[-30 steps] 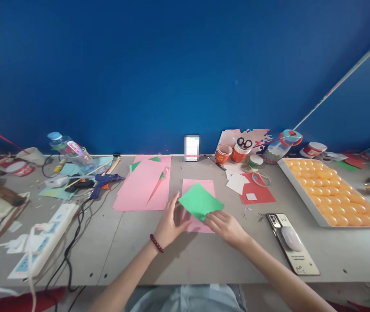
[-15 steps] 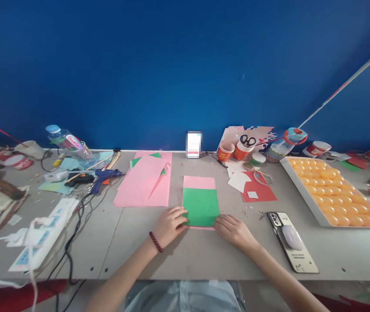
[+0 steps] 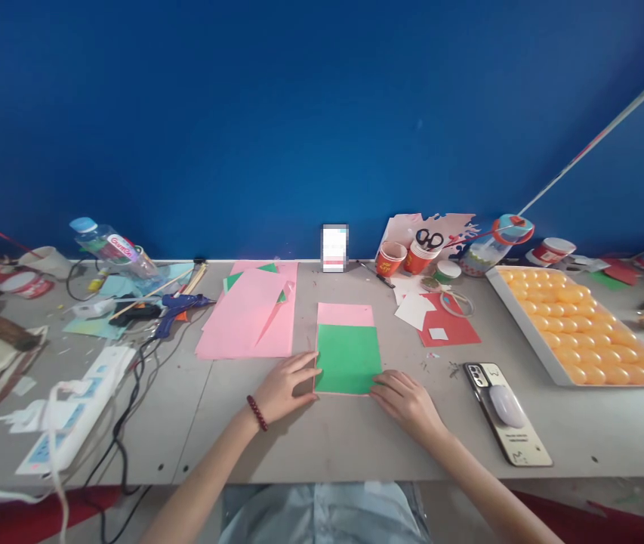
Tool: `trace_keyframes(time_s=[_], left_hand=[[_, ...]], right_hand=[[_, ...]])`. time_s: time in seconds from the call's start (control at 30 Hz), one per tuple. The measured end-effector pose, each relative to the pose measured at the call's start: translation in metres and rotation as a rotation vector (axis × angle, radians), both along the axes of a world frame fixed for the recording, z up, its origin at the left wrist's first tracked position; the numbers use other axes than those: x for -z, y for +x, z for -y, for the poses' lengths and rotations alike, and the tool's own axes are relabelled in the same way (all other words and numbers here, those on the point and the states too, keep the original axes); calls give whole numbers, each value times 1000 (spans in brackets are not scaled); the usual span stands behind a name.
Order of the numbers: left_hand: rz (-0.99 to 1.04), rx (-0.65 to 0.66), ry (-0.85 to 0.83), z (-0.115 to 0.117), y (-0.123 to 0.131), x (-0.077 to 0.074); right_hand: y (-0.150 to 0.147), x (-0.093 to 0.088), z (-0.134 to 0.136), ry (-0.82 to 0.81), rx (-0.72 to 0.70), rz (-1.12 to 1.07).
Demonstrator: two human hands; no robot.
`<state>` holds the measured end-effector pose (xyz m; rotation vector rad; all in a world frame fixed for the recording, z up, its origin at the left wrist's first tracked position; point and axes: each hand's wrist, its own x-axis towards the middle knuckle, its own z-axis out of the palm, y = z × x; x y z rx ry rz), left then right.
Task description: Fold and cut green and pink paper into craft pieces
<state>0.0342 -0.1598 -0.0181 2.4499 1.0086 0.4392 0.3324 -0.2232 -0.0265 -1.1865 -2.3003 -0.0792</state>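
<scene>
The green sheet (image 3: 349,360) lies flat over the pink paper (image 3: 344,314), roughly square — no clear long axis. My left hand (image 3: 288,384), grip spread and empty, sits at the sheet's left edge; my right hand (image 3: 409,402), fingers together, sits at its near right corner — I cannot tell whether it pinches. Both are equally near.

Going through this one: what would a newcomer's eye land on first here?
Probably the green sheet, lying on a pink sheet with the left hand at its left edge and the right hand at its near right corner. Next, the tray of round orange pieces at the right, and the blue wall behind everything.
</scene>
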Motion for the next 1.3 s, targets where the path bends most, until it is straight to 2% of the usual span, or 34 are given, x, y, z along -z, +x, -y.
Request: trace_keyframes(time_s=[1.13, 1.3], left_hand=[[60, 69, 120, -1, -7, 3], [65, 63, 106, -1, -7, 2]], right_hand=[[-3, -3, 2, -2, -30, -45], [1, -3, 3, -86, -4, -186]])
